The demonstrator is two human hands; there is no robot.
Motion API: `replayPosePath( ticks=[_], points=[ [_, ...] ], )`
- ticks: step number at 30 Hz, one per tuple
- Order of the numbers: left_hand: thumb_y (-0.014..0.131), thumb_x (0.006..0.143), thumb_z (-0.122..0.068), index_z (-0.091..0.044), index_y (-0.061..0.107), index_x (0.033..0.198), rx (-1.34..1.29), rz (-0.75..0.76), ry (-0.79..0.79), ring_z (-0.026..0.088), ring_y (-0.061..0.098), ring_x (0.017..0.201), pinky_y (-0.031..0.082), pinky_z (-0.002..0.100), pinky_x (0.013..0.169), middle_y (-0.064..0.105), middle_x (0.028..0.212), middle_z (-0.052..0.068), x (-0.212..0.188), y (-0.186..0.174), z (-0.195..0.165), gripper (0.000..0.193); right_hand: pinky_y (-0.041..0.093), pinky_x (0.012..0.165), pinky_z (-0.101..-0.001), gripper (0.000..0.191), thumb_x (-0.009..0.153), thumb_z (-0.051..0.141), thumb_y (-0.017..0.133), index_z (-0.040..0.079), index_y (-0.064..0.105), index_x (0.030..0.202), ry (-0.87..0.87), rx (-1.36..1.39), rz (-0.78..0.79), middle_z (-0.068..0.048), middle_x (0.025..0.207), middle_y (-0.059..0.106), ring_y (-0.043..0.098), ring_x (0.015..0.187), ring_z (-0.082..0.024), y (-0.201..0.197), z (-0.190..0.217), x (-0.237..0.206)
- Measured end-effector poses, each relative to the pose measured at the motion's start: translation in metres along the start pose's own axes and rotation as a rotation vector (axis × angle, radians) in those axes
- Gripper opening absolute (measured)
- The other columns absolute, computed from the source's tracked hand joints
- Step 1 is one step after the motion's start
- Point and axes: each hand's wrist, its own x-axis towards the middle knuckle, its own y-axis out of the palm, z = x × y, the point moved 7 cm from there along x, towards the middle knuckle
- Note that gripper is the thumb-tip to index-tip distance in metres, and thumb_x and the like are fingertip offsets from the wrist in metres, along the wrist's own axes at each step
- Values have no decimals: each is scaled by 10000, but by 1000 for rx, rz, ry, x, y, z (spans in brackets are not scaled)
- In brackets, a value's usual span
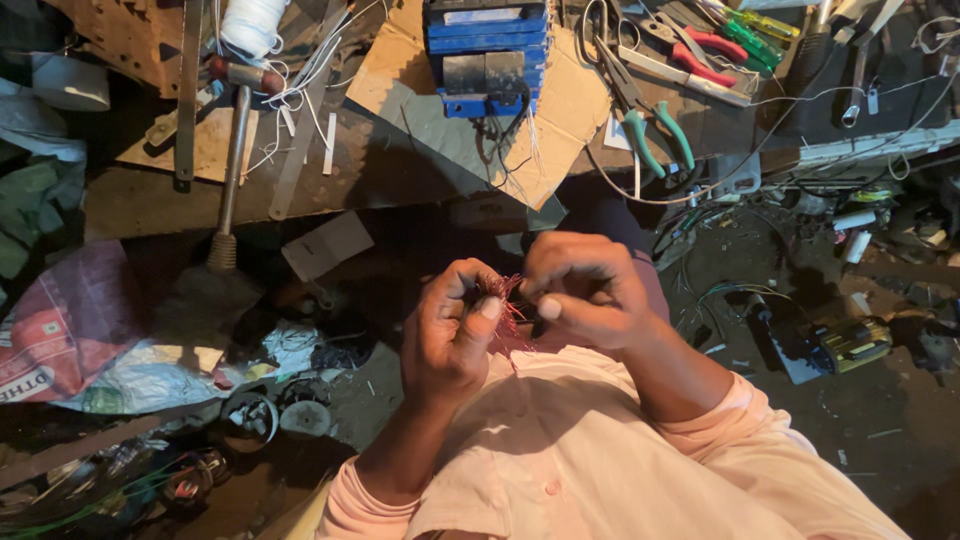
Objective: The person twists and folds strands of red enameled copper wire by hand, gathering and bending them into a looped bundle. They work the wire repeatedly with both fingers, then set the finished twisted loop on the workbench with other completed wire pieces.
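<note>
Both hands, left hand [455, 330] and right hand [580, 290], pinch a tangle of red wire [505, 300] below the blue box [487, 55], apparently mid-untangling, which calls for careful pulling

Bench edge, upper frame: crowded. Hammer [232, 150] lies upper left, blue block [487, 55] top centre, green-handled pliers [655, 130] and red-handled pliers [700, 55] upper right. Open gap between hammer and block, over bare cardboard [570, 100]. Centre right: tangled wires [700, 225] block passage. Lower left: littered bags [70, 330].
</note>
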Motion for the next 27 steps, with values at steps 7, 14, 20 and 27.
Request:
replayPosePath(
  ticks=[7, 14, 20, 27],
  points=[
    [602, 980, -143, -38, 601, 1030, -132, 10, 11, 34, 452, 787, 377, 199, 697, 534, 885, -41, 0, 2, 2, 117, 517, 797, -305, 317, 879, 172, 730, -48, 707, 1106, -53, -79, -75, -153, 995, 655, 626, 862, -188, -4, 13, -1],
    [599, 988, -136, -39, 601, 1037, -150, 12, 26, 37, 467, 820, 392, 200, 735, 541, 907, -34, -1, 1, 6, 108, 524, 764, -300, 308, 863, 178, 742, -42, 720, 1078, -48, -109, -63, -162, 978, 669, 632, 829, -181, -2, 14, -2],
    [602, 981, -147, -38, 606, 1031, -115, 1, 20, 42, 486, 813, 409, 201, 732, 550, 899, -27, -1, -2, 6, 120, 533, 823, -324, 263, 892, 192, 727, -26, 712, 1038, -113, -99, 30, -162, 1005, 673, 653, 898, -223, 4, 19, -1],
    [599, 973, -137, -30, 612, 1039, -95, 14, 32, 45, 502, 823, 418, 202, 744, 566, 917, -19, 0, 1, 2, 126, 511, 855, -327, 181, 962, 156, 679, -24, 677, 979, 24, -14, -25, -155, 1016, 662, 634, 933, -210, 0, 4, -2]
  ],
)
